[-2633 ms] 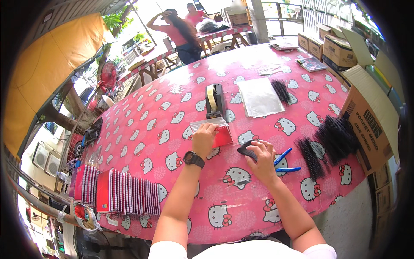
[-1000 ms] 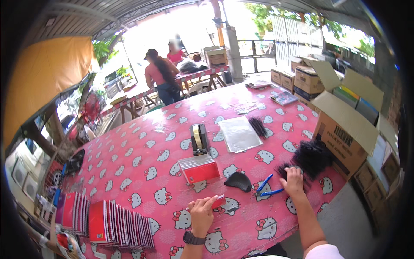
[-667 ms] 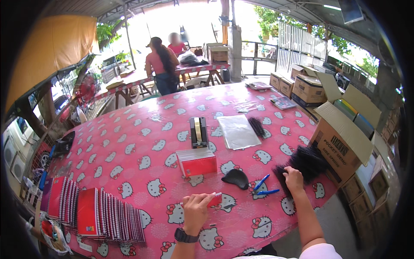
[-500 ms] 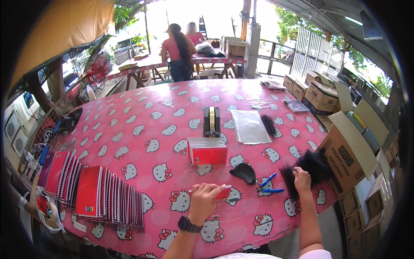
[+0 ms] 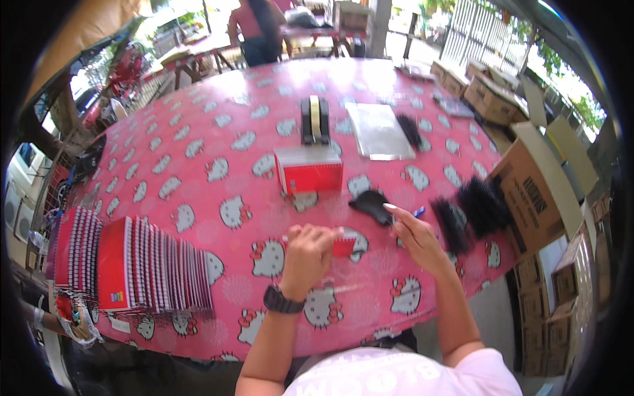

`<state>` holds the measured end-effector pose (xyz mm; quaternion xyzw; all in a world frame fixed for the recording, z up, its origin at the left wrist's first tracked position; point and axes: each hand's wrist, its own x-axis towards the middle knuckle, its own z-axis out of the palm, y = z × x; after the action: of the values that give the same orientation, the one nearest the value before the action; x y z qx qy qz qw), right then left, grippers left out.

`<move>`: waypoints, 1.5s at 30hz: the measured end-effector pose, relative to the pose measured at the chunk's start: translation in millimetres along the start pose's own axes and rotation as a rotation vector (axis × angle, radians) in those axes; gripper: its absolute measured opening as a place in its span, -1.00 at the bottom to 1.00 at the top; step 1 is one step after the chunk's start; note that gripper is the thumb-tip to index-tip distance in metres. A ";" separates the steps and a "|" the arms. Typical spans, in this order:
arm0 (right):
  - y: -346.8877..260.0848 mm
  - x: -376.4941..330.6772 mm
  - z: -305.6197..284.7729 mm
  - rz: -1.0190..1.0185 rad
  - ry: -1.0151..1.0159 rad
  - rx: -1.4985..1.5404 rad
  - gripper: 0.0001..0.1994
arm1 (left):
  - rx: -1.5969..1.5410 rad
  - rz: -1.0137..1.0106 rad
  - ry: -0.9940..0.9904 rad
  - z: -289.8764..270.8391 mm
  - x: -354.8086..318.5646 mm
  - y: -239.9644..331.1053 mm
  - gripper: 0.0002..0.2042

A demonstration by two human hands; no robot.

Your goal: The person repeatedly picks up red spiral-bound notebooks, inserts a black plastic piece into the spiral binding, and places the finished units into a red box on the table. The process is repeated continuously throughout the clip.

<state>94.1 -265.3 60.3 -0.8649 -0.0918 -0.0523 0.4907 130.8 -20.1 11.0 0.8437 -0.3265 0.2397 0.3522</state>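
Note:
My left hand (image 5: 308,256), with a dark watch on its wrist, is closed on a small red notepad (image 5: 344,247) low over the table; most of the pad is hidden behind the fingers. To its right my right hand (image 5: 421,243) has its fingers drawn together, and I cannot make out what they hold. Behind that hand, blue-handled pliers (image 5: 419,212) are mostly covered. A black curved object (image 5: 372,204) lies just left of them. Black plastic spiral coils (image 5: 452,226) are piled further right, in front of a cardboard box. Beyond my left hand stands a small block of red notepads (image 5: 310,175).
Rows of red spiral notebooks (image 5: 113,264) stand at the left. A tape dispenser (image 5: 306,132), clear plastic sleeves (image 5: 383,132) and a small bundle of coils (image 5: 409,131) lie farther back. Open cardboard boxes (image 5: 538,188) line the right edge. A person (image 5: 254,33) stands beyond the table.
My right hand has left the coil pile and moved left, to beside the pliers. My left hand stays on the notepad. The view has tipped downward.

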 end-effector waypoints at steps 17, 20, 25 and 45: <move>14.6 20.0 34.7 0.022 -0.166 0.223 -0.87 | -0.027 -0.012 0.037 1.7 1.3 0.0 -0.84; 18.7 22.1 28.7 0.035 -0.273 0.265 -0.87 | -0.024 -0.004 0.031 1.9 1.3 -1.6 -0.84; 18.9 26.3 24.9 -0.121 -0.311 0.138 -0.88 | -0.032 -0.020 0.032 -0.5 0.4 -0.8 -0.85; 11.4 31.7 27.6 -0.049 -0.480 -0.106 -0.48 | -0.002 0.020 -0.073 5.0 -2.2 19.1 -0.77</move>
<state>127.4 -243.9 42.2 -0.8746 -0.2237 0.1382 0.4074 116.4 -33.3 14.8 0.8482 -0.3477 0.2121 0.3385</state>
